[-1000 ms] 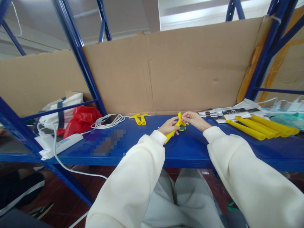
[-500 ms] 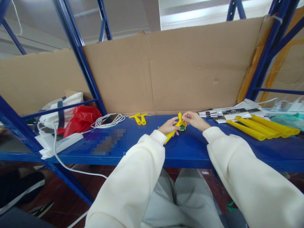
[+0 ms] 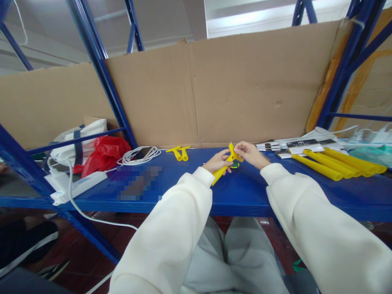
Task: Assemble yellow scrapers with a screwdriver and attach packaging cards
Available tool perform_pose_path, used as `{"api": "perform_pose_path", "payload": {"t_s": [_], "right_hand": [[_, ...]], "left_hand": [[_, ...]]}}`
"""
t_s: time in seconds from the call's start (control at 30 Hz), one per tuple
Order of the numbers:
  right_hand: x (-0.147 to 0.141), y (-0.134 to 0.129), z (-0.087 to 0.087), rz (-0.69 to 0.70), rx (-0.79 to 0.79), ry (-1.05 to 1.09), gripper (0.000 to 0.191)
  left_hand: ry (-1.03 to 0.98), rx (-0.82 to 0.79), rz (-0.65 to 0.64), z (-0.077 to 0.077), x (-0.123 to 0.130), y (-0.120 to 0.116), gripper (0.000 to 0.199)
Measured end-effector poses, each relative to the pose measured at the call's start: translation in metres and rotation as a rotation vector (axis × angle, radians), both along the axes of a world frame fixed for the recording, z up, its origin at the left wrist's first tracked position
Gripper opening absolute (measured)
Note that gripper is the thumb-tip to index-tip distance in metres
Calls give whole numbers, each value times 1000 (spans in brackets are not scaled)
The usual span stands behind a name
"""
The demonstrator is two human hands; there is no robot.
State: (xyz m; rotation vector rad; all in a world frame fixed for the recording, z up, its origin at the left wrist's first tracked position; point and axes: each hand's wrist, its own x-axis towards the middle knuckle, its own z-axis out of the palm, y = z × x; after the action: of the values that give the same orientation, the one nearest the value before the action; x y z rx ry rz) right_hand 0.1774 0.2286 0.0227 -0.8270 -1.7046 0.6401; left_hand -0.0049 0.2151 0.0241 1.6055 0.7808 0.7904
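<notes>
My left hand [image 3: 216, 162] is closed round the shaft of a yellow T-shaped plastic handle [image 3: 219, 175], whose tubular end points down toward the shelf's front edge. At its upper end the head spreads into two arms. Thumb and fingers of my right hand [image 3: 247, 152] are pinched on the right arm of that head. Just under both hands lies a small green and dark object [image 3: 235, 165], partly hidden, its kind unclear. Two similar yellow T-shaped handles [image 3: 180, 153] rest on the blue shelf [image 3: 190, 188] to the left, near the cardboard.
Several long yellow tubes [image 3: 324, 167] with packaging cards [image 3: 303, 146] lie at the right. Leftward are a coiled white cable [image 3: 141, 155], a red plastic bag [image 3: 105, 153] and a power strip [image 3: 81, 187]. A cardboard sheet [image 3: 245, 90] walls the back; blue posts [image 3: 107, 90] flank it.
The handle's head has turned in my hands, so its two arms now show spread apart. My right hand has shifted very slightly left; the left hand stays nearly in place.
</notes>
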Motion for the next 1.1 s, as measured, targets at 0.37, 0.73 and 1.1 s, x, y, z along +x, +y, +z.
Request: {"api": "perform_pose_path", "payload": {"t_s": [0.37, 0.73, 1.1], "right_hand": [[3, 11, -6, -195, 58, -62, 39], [5, 13, -8, -190, -28, -100, 33], [4, 21, -17, -91, -129, -14, 42]], "left_hand": [[13, 4, 18, 2, 2, -3, 85], [0, 16, 34, 3, 2, -5, 83], [-50, 16, 44, 3, 4, -4, 79]]}}
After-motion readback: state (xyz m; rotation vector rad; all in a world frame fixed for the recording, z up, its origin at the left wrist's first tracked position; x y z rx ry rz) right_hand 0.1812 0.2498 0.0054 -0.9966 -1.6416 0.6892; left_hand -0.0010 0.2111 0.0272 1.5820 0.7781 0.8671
